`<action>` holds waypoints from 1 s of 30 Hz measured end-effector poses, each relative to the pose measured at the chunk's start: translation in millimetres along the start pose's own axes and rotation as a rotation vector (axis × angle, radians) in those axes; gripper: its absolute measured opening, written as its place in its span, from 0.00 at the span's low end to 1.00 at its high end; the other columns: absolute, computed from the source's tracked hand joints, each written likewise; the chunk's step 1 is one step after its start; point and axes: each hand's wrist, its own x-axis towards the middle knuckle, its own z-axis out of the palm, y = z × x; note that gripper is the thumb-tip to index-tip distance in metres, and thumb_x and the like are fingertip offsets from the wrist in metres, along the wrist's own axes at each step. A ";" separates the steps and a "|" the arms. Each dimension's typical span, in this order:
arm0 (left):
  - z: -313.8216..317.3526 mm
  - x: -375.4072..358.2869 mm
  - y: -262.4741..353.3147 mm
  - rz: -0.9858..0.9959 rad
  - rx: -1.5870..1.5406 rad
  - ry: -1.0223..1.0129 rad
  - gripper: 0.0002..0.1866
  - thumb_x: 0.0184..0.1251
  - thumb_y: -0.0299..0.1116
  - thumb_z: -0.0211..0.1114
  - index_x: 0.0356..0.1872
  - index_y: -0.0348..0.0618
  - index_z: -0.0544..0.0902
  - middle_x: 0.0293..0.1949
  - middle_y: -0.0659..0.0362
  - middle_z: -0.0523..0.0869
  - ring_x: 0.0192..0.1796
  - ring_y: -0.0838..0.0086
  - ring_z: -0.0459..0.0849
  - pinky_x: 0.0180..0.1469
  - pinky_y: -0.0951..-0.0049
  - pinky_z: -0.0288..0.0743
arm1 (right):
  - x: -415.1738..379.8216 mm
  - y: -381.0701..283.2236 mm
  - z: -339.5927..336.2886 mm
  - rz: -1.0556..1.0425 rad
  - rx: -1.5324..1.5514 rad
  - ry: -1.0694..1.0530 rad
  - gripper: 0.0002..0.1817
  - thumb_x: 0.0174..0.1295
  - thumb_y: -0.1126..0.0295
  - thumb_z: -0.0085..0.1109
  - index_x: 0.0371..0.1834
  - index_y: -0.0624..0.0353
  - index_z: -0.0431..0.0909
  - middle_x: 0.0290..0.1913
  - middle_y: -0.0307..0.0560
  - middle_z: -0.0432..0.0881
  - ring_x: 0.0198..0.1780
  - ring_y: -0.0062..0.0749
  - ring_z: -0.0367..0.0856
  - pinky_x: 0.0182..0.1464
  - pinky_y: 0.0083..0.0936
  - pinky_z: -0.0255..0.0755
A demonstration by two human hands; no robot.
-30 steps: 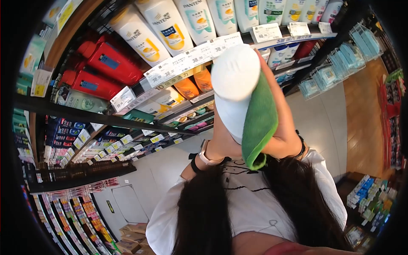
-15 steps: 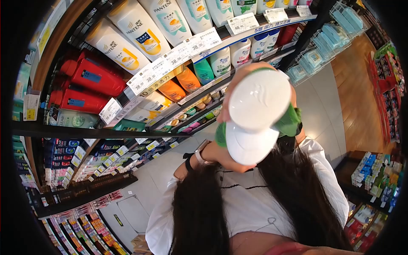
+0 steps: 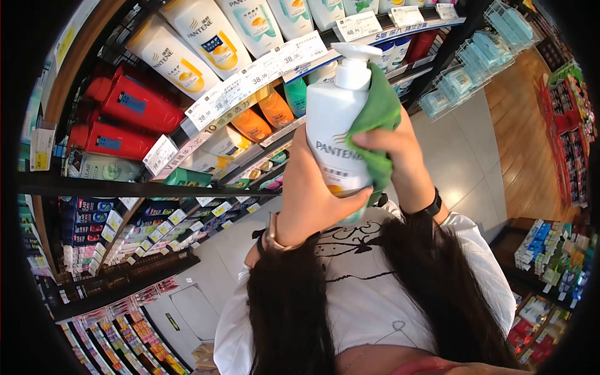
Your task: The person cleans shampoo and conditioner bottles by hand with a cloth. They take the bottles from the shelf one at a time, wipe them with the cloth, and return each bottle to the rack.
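Observation:
A white Pantene pump bottle (image 3: 337, 119) stands roughly upright in front of my chest, tilted a little, its white pump head at the top. My left hand (image 3: 315, 194) is wrapped around its lower part, with the thumb across the front. A green cloth (image 3: 380, 115) drapes down the bottle's right side. My right hand (image 3: 400, 150) grips this cloth and presses it against the bottle, thumb near the label. Part of the label and the bottle's base are hidden by the cloth and my hands.
Ahead and left, a shelf holds white Pantene bottles (image 3: 215, 37), red bottles (image 3: 140, 103) lying on their sides and orange bottles (image 3: 275, 106). Price tags (image 3: 244, 81) line its edge. Wire baskets (image 3: 478, 59) hang at right. More stocked shelves (image 3: 553, 256) stand lower right.
The bottle has turned from its top facing me to upright with the front label showing. My left hand now holds its lower body, and the right hand with the cloth is at its right side.

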 end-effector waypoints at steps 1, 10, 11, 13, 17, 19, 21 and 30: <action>1.7 -3.8 -6.7 -0.092 -0.313 -0.028 0.45 0.34 0.35 0.74 0.55 0.31 0.57 0.45 0.48 0.73 0.45 0.64 0.77 0.47 0.68 0.71 | 2.6 -2.2 -4.9 0.103 0.111 -0.026 0.31 0.39 0.77 0.63 0.51 0.64 0.64 0.41 0.46 0.76 0.42 0.28 0.76 0.48 0.24 0.70; -0.4 -21.6 -22.2 -0.434 -1.026 -0.046 0.38 0.41 0.23 0.69 0.56 0.38 0.58 0.46 0.54 0.74 0.49 0.70 0.75 0.50 0.71 0.71 | 12.6 20.4 -2.9 -0.143 -0.068 0.299 0.12 0.53 0.72 0.57 0.40 0.65 0.73 0.36 0.43 0.79 0.34 0.22 0.77 0.34 0.19 0.71; -1.1 -19.8 -20.0 -0.441 -1.043 -0.061 0.37 0.42 0.23 0.70 0.55 0.38 0.58 0.47 0.55 0.72 0.50 0.72 0.74 0.51 0.71 0.69 | 11.1 18.5 -1.5 -0.120 -0.210 0.358 0.11 0.55 0.72 0.52 0.40 0.65 0.74 0.44 0.51 0.76 0.44 0.30 0.77 0.46 0.26 0.70; 2.0 -18.6 -30.4 -0.340 -0.938 -0.107 0.38 0.42 0.24 0.70 0.55 0.38 0.58 0.49 0.55 0.71 0.52 0.72 0.72 0.52 0.71 0.68 | 14.4 13.2 -5.0 -0.587 -0.774 -0.052 0.14 0.53 0.71 0.52 0.42 0.64 0.74 0.50 0.56 0.72 0.53 0.36 0.71 0.56 0.33 0.62; 2.7 -25.3 -48.1 0.008 -0.330 -0.164 0.41 0.42 0.26 0.71 0.58 0.38 0.57 0.52 0.56 0.69 0.54 0.74 0.70 0.53 0.70 0.67 | 18.8 -0.8 20.8 -0.785 -1.437 -0.622 0.29 0.39 0.62 0.54 0.49 0.65 0.72 0.59 0.54 0.66 0.63 0.42 0.60 0.66 0.43 0.47; 9.7 -35.7 -60.4 0.278 0.097 -0.169 0.40 0.41 0.27 0.72 0.57 0.38 0.59 0.50 0.57 0.71 0.52 0.73 0.71 0.53 0.71 0.67 | 11.6 8.7 17.3 -0.702 -1.430 -0.822 0.28 0.48 0.59 0.49 0.52 0.62 0.70 0.59 0.49 0.66 0.63 0.43 0.60 0.66 0.45 0.45; 22.7 -43.7 -75.8 0.236 0.095 -0.248 0.39 0.39 0.27 0.73 0.56 0.39 0.61 0.48 0.57 0.72 0.51 0.73 0.72 0.53 0.71 0.67 | 0.0 13.7 14.2 -0.669 -1.407 -1.000 0.27 0.50 0.57 0.48 0.54 0.57 0.69 0.59 0.47 0.68 0.63 0.44 0.62 0.66 0.45 0.46; -2.6 -16.0 -55.3 -0.250 -0.568 -0.141 0.36 0.37 0.21 0.70 0.53 0.39 0.64 0.47 0.57 0.74 0.48 0.74 0.74 0.49 0.73 0.70 | 11.0 10.5 -7.9 -0.701 -1.380 -0.869 0.27 0.53 0.56 0.48 0.54 0.61 0.70 0.61 0.47 0.66 0.66 0.42 0.57 0.67 0.42 0.43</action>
